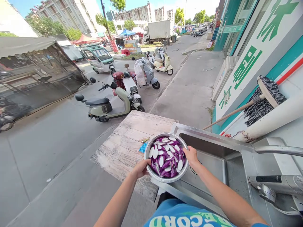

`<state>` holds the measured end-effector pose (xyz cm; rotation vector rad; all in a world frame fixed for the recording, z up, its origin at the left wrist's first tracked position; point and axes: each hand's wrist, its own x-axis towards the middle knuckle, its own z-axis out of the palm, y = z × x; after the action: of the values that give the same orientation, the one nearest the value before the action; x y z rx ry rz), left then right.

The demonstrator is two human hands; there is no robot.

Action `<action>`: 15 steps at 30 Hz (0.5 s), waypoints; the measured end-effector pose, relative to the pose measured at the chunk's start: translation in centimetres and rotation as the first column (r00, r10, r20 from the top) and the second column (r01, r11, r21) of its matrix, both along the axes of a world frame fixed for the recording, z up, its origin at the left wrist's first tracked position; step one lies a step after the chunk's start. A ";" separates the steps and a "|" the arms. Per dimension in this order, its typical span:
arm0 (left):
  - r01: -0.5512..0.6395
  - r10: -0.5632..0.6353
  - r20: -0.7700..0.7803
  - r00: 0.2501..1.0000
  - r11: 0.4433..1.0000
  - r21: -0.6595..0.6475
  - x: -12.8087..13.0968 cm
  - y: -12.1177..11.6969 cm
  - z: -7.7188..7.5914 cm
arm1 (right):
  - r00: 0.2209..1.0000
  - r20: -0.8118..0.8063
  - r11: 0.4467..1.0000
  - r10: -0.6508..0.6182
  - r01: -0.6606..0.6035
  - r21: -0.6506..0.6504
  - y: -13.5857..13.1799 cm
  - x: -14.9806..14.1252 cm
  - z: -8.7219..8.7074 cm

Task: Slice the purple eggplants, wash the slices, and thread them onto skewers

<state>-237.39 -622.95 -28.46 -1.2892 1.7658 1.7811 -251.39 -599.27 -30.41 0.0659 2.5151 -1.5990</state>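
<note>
A round metal basin [166, 180] full of sliced purple eggplant [167, 156] is held between my two hands. My left hand [141, 168] is closed on its left rim, and my right hand [192, 155] is closed on the right rim. The basin is over the seam between a worn wooden table [123, 138] and a steel sink [213, 160]; I cannot tell whether it rests on them. Many slices lie with their white cut faces up. Just left of the basin, a blue mesh piece [143, 147] lies on the wood, with a small eggplant stem end [145, 140] beside it.
A faucet [274, 186] stands at the sink's right side. A mop [265, 94] leans along the wall on the right. Several scooters [111, 105] are parked beyond the table, along the pavement [187, 85]. A three-wheeled vehicle [98, 58] and a truck [158, 31] stand farther off.
</note>
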 end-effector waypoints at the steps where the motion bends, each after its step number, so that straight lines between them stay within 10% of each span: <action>1: 0.006 -0.004 -0.022 1.000 0.997 0.077 0.3 0.2 0.1 | 1.000 -0.007 1.000 0.004 -0.004 0.018 0.0 0.0 0.0; 11: -0.042 0.082 -0.142 0.987 0.963 0.268 0.4 0.6 -0.2 | 0.918 -0.306 0.933 0.253 -0.147 0.330 -1.0 0.3 4.1; 15: -0.049 0.099 -0.150 0.984 0.951 0.307 0.4 0.6 -0.4 | 0.494 -0.379 0.610 0.783 -0.486 0.626 -4.8 3.3 5.3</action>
<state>-236.96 -622.30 -28.83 -1.1241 1.4613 2.1548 -248.07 -604.10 -25.07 -1.4550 2.7119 -0.7404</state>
